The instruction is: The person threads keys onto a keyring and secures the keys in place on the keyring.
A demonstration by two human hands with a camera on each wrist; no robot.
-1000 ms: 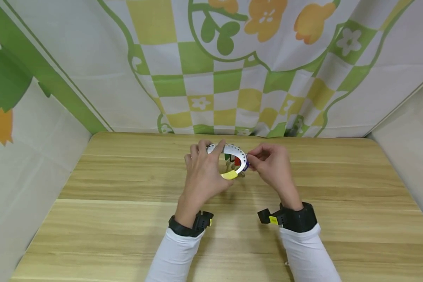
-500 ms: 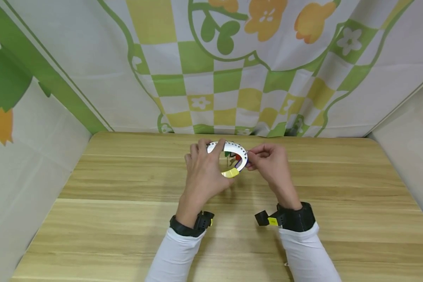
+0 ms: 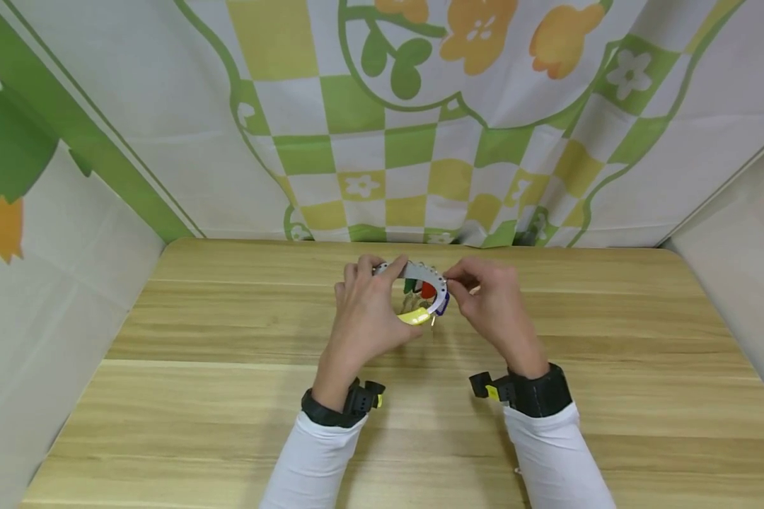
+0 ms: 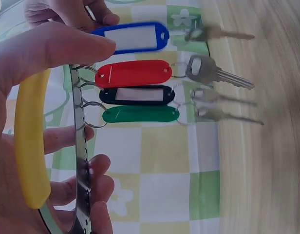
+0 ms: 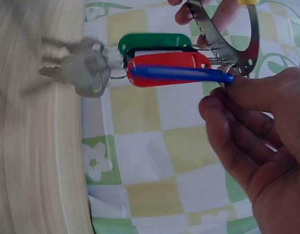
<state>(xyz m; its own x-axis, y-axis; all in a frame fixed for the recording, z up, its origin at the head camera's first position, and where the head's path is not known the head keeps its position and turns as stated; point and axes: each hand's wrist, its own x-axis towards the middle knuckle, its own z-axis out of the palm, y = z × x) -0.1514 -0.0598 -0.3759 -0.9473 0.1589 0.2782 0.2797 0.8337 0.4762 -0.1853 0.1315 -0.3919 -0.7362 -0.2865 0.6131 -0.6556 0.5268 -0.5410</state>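
Observation:
My left hand (image 3: 366, 300) grips a metal key holder (image 3: 434, 277), a curved plate with holes along its edge and a yellow handle (image 4: 32, 141). Red (image 4: 133, 73), black (image 4: 138, 94) and green (image 4: 140, 114) key tags hang from it on split rings, each with a key on its far end, such as the silver key (image 4: 203, 70). At the plate's right side, my right hand (image 3: 493, 297) pinches the small ring (image 5: 229, 73) of a blue key tag (image 4: 135, 38). The blue tag's key is blurred. The fingertips sit right at the holder's edge and partly hide that ring.
The held things are above the wooden table (image 3: 229, 410), toward its back edge. Behind it hangs a checkered, flowered curtain (image 3: 407, 148). A tiny pale bit (image 3: 518, 471) lies beside the right sleeve.
The key holder has tipped back and forth, its plate now darker, with the hanging tags and keys swinging. My right hand has shifted only slightly and keeps its pinch at the holder's edge.

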